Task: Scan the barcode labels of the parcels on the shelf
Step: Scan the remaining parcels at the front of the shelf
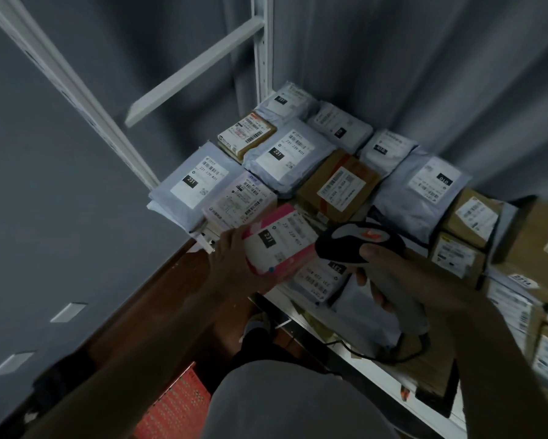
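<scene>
The left hand (231, 261) grips a pink parcel (277, 240) by its left edge, fingers curled behind it and mostly hidden, holding it tilted at the front of the shelf (301, 315) with its white label and a black "231" tag facing up; the right hand (402, 280) holds a scanner (361, 245) by its grey handle, fingers wrapped round the grip and thumb on top, the black head with an orange mark just beside the pink parcel's right edge and pointing toward it; a dark cable (389, 356) loops from the handle's base down over the shelf front; behind the pink parcel the shelf carries many parcels lying flat and touching one another: grey bags (199, 182) with "231" labels on the left and middle, a pale pink box (239, 201) against the held parcel's far edge, a brown box (339, 185) with red tape in the middle, a large grey bag (421, 188) tagged "010" to the right, and brown cartons (475, 217) stacked at the far right, blurred; white uprights (261, 49) frame the shelf's back corner against a grey wall (60, 153); a red crate (174, 407) sits on the floor below.
</scene>
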